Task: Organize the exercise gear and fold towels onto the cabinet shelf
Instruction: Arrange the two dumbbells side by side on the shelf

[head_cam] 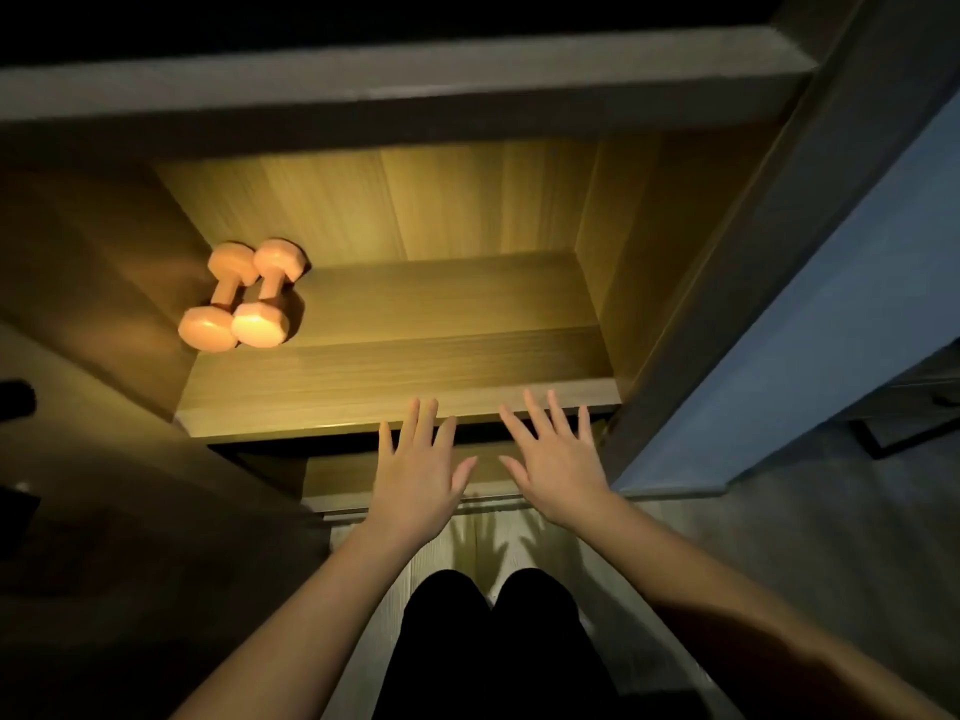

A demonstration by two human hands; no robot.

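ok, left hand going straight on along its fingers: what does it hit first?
Likely the shelf front edge, right at the fingertips of the left hand; if the hand is above it (depth unclear), bare board up to the back wall. The dumbbells lie left of that line.

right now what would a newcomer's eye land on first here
The two orange dumbbells, lying side by side at the left of the lit wooden shelf. Next, the left hand and right hand, both spread open before the shelf's front edge, holding nothing.
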